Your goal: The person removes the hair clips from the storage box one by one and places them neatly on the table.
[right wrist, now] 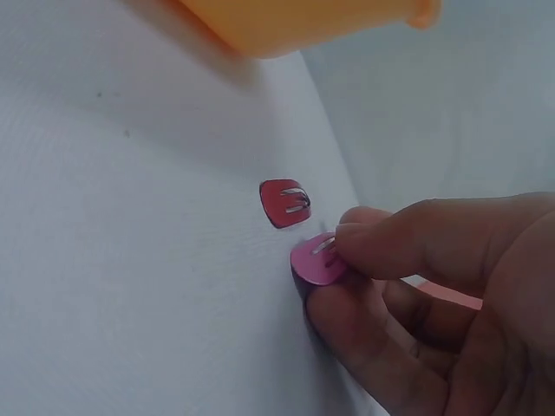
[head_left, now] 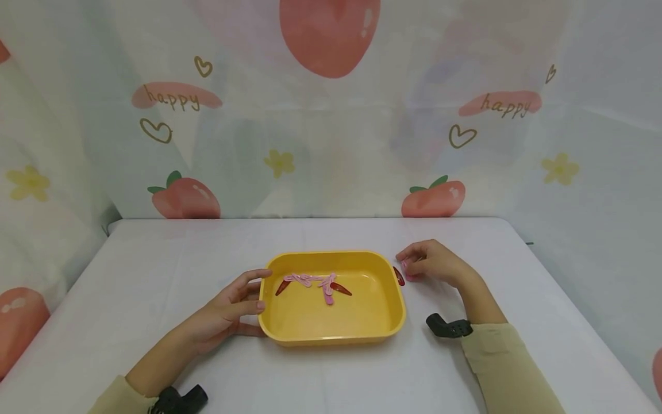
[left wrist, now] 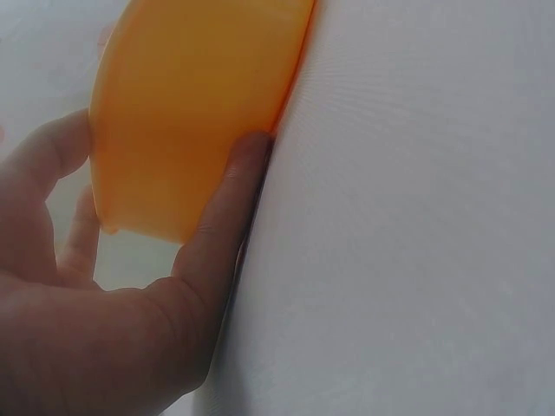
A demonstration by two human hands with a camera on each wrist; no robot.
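Note:
A shallow yellow plastic tray (head_left: 331, 322) stands on the white table, holding several pink and dark red snap hair clips (head_left: 341, 289). My left hand (head_left: 227, 310) grips the tray's left end, its fingers and thumb against the rim and outer wall; the left wrist view shows that end of the tray (left wrist: 173, 121) between the digits. Just right of the tray, my right hand (head_left: 439, 264) pinches a pink snap hair clip (right wrist: 316, 263) between thumb and finger, low over the tabletop. Beside it lies a red hair clip (right wrist: 282, 204) on the cloth, close to the tray's right wall.
White cloth covers the table (head_left: 331, 379). A printed curtain (head_left: 331, 138) with peaches, flowers and lettering hangs along the far edge and both sides. Each wrist carries a black camera mount, such as the right one (head_left: 449, 326).

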